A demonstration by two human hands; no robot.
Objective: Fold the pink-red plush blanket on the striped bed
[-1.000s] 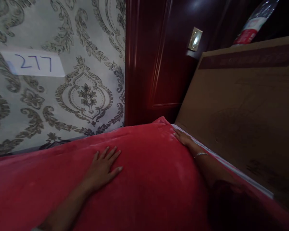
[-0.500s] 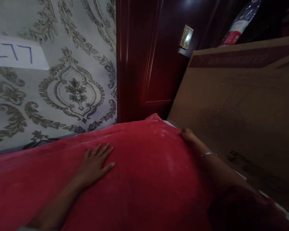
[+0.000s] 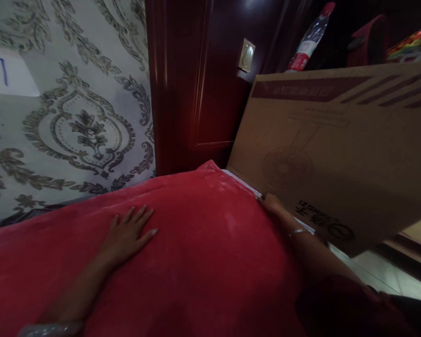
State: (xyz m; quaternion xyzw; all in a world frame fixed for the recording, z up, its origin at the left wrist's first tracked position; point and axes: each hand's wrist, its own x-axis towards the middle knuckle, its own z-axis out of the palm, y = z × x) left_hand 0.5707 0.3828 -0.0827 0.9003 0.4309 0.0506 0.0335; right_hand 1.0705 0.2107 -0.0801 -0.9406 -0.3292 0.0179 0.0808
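I see the left hand (image 3: pixel 128 231) flat, fingers spread, on the red blanket (image 3: pixel 203 252), unmoved. The right hand (image 3: pixel 271 203), at 3 o'clock, has slid back along the blanket's edge beside the carton (image 3: pixel 337 150); its grip I cannot tell.

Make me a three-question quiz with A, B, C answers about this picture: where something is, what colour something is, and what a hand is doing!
1. Where is the cardboard box?
A. right of the blanket
B. on the blanket
C. left of the blanket

2. What colour is the blanket?
A. blue
B. red
C. green

3. How is the left hand?
A. in a fist
B. holding a cup
C. flat, fingers spread

Answers:
1 A, the box leans along the blanket's right edge.
2 B, the plush cloth is red.
3 C, the palm lies open on the blanket, while the right hand is at its edge.
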